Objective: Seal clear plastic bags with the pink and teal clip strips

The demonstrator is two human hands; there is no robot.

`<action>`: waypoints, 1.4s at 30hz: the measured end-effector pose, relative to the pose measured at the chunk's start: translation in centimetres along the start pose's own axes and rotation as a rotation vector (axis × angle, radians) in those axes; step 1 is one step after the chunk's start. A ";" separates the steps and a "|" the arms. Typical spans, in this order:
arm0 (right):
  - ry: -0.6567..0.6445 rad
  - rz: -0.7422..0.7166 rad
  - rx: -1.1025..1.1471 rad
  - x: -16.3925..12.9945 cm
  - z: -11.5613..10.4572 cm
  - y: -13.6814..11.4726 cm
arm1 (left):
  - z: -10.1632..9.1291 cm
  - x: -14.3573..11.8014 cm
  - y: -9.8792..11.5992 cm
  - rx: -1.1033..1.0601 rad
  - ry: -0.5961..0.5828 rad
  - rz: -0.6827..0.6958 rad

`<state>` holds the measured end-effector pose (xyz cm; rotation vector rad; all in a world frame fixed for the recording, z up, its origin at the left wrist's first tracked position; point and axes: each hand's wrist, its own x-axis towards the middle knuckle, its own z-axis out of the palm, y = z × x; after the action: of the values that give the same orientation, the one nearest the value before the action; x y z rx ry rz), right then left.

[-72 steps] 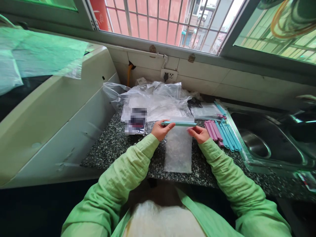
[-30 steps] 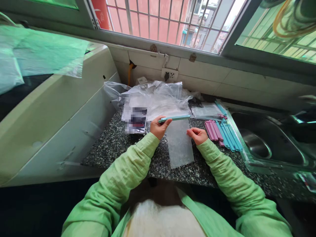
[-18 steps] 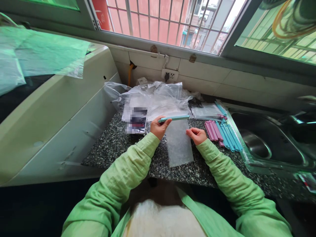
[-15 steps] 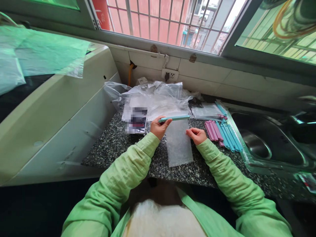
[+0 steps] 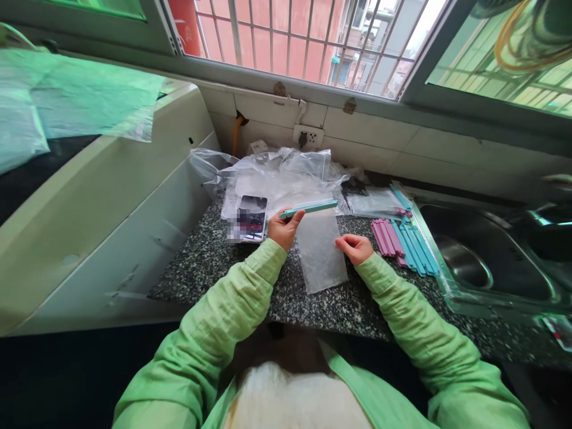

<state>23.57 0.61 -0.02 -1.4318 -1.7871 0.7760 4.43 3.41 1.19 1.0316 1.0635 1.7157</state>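
My left hand [image 5: 283, 229] is closed around one end of a long teal bag clip [image 5: 313, 209], thumb on top. The clip slants slightly upward to the right. A clear plastic bag [image 5: 322, 253] hangs below the clip, its lower end over the counter. My right hand [image 5: 356, 248] is closed, its thumb and fingertips pinched at the bag's right edge. To the right of that hand, pink clips [image 5: 388, 238] and teal clips [image 5: 415, 247] lie side by side on the counter.
A heap of clear plastic bags [image 5: 286, 173] lies at the back of the speckled counter [image 5: 201, 262]. A phone [image 5: 252, 217] rests to the left. More flat bags [image 5: 373, 201] lie beside the steel sink [image 5: 451, 292]. A socket [image 5: 309, 136] is on the tiled wall.
My left hand and the teal clip have shifted slightly left, and the clip's right end has tipped up. The bag's lower end has risen a little. My right hand has barely moved.
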 end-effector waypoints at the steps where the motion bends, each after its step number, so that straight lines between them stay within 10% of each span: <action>1: 0.003 -0.001 -0.005 0.0 0.0 0.0 | 0.0 0.0 0.0 0.003 0.006 0.011; 42: -0.057 -0.003 0.013 0.1 0.0 0.4 | 0.3 0.1 -0.4 -0.133 0.047 -0.094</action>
<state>23.80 0.78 -0.35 -1.4113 -1.8232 0.8324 4.71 3.69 0.95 0.8490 0.9970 1.7166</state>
